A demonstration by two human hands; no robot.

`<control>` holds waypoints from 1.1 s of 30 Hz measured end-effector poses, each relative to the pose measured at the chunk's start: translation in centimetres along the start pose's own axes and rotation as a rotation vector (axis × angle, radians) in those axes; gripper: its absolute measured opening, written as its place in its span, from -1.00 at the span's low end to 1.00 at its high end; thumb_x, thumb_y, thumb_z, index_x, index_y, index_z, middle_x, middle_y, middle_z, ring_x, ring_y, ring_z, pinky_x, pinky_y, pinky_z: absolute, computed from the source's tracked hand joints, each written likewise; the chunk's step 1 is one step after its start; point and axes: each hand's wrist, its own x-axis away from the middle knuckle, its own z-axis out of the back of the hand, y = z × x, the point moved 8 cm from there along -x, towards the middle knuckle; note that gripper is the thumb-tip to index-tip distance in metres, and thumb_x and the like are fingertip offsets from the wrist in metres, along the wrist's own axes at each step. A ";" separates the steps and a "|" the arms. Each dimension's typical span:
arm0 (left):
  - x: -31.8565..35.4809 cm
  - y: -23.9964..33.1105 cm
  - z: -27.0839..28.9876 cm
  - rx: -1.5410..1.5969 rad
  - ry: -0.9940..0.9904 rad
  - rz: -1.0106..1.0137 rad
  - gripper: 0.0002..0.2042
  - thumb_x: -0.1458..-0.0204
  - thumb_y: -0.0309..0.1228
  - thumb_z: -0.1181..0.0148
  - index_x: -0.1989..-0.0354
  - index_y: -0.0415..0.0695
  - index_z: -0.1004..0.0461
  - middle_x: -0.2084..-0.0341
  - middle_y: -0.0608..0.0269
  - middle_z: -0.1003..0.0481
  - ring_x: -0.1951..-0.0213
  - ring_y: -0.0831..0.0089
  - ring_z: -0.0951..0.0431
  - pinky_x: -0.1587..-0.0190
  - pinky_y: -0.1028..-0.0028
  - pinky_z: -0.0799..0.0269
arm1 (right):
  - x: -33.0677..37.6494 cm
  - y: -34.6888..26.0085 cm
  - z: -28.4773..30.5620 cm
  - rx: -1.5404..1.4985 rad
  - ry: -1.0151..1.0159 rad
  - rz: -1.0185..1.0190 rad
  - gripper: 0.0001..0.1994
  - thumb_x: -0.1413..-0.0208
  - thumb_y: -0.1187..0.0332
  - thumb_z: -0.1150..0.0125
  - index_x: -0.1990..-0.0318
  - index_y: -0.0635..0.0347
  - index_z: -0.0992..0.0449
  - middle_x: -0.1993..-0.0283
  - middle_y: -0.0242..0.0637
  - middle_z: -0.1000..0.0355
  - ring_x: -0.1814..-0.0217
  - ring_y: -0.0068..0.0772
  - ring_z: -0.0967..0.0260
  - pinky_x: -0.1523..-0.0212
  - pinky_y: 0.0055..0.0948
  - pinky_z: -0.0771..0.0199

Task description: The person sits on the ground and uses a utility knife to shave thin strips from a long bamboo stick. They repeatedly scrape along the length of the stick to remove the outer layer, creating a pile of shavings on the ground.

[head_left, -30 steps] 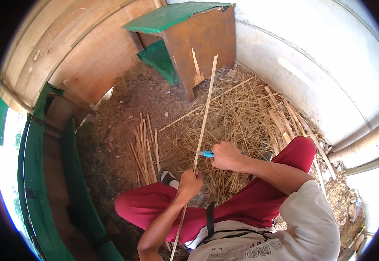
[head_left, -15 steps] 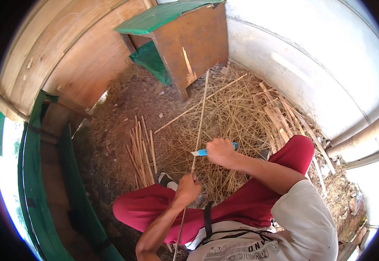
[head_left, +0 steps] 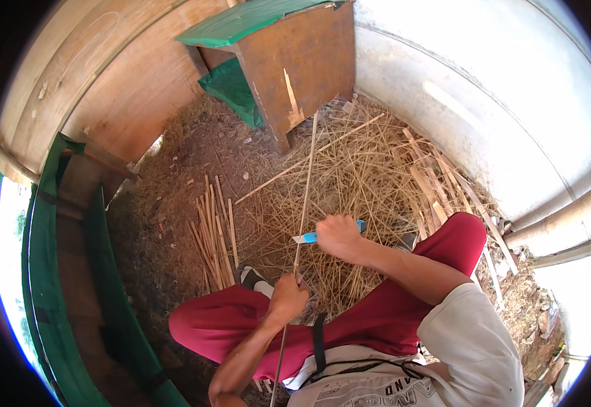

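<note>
A long, thin bamboo strip runs from beside my lap out toward the wooden cabinet. My left hand is closed round it just above my crossed legs. In my right fist is a blue utility knife, its short blade out to the left. The blade lies against or very near the strip, a little beyond my left hand; contact is hard to tell. Most of the knife's handle is hidden by my fingers, with its blue end showing at the right.
Thin shavings cover the ground ahead. A bundle of narrow strips lies left of them, wider split pieces to the right. A brown cabinet with a green top stands at the back, a green-covered trough at left, a pale wall at right.
The whole view has shifted slightly, carrying the scene a little to the left. Both hands keep their grips, and the knife stays at about the same place along the strip.
</note>
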 end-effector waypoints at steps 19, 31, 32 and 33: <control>12.4 -3.5 -0.3 -0.009 -0.165 0.014 -0.79 0.02 -0.38 -0.09 0.51 -0.24 -0.23 0.66 -0.14 -0.33 0.55 -0.07 -0.39 0.44 0.10 -0.28 | -3.2 9.9 0.7 0.018 0.065 -0.261 -0.82 0.03 0.42 -0.17 0.34 0.39 -0.55 0.31 0.09 -0.51 0.28 0.10 -0.55 0.24 -0.04 -0.57; 21.8 -10.1 3.5 0.003 -0.071 0.222 -0.76 0.01 -0.39 -0.15 0.51 -0.24 -0.23 0.65 -0.09 -0.35 0.55 -0.04 -0.39 0.45 0.13 -0.30 | -3.3 16.2 2.1 0.107 0.245 -0.426 -0.85 0.04 0.41 -0.21 0.39 0.34 -0.57 0.34 0.03 -0.53 0.30 0.04 -0.57 0.29 -0.07 -0.56; 21.8 -10.5 4.0 0.003 -0.036 0.222 -0.76 0.01 -0.39 -0.15 0.50 -0.24 -0.23 0.65 -0.09 -0.35 0.55 -0.03 -0.39 0.45 0.14 -0.30 | -3.1 15.7 2.8 0.132 0.296 -0.408 -0.86 0.05 0.41 -0.21 0.41 0.33 -0.58 0.36 0.01 -0.54 0.32 0.02 -0.58 0.32 -0.07 -0.56; 21.7 -10.8 4.4 0.002 -0.004 0.213 -0.76 0.01 -0.39 -0.16 0.50 -0.24 -0.23 0.66 -0.08 -0.35 0.55 -0.03 -0.39 0.45 0.14 -0.30 | -3.2 14.8 3.4 0.106 0.302 -0.382 -0.87 0.05 0.41 -0.21 0.42 0.32 -0.57 0.38 0.00 -0.54 0.35 -0.01 -0.57 0.35 -0.09 -0.56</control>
